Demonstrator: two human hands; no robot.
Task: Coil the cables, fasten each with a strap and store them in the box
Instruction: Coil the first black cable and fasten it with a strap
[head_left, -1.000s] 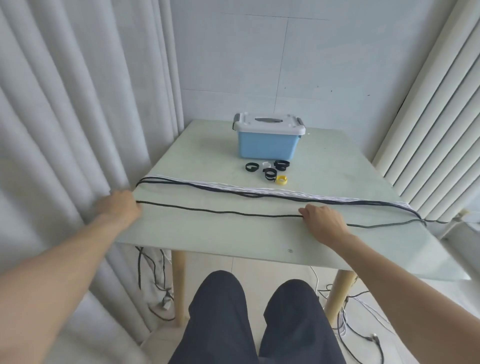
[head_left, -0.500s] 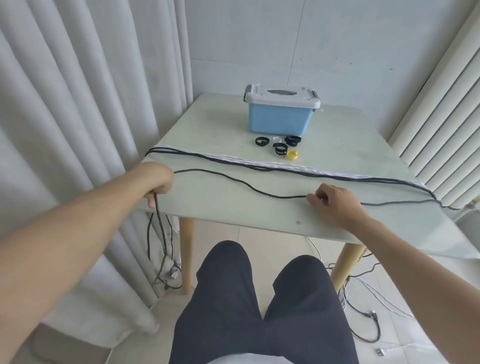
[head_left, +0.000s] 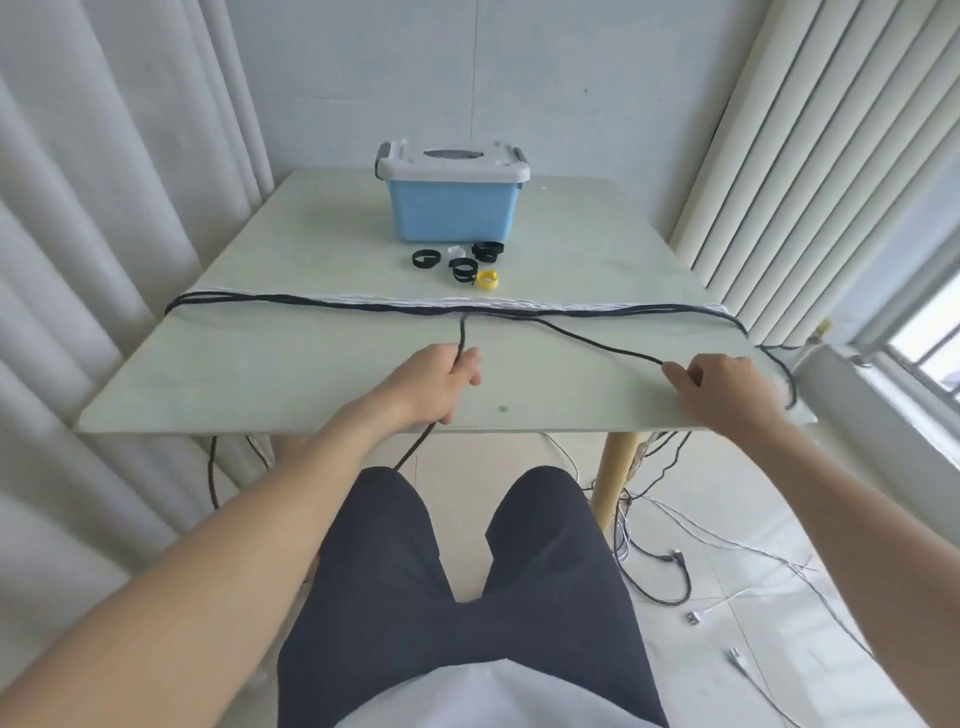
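Observation:
A black cable (head_left: 597, 342) runs across the pale green table (head_left: 260, 364). My left hand (head_left: 441, 376) grips it near the table's front middle, and its tail drops past the table edge below that hand. My right hand (head_left: 722, 382) pinches the same cable further right. A bundle of black and white cables (head_left: 332, 301) lies stretched from side to side behind both hands. Black straps (head_left: 426, 258), a white one and a yellow strap (head_left: 487, 279) lie rolled up in front of the blue box (head_left: 452, 210), whose white lid is closed.
Curtains hang close on the left, and vertical blinds and a window sill stand on the right. Loose cables and plugs (head_left: 691, 618) trail on the floor under the table's right side. My dark-trousered knees (head_left: 467, 545) sit below the front edge.
My left hand has slid from the table's left edge to the front middle, drawing the black cable with it. My right hand has moved right along the cable.

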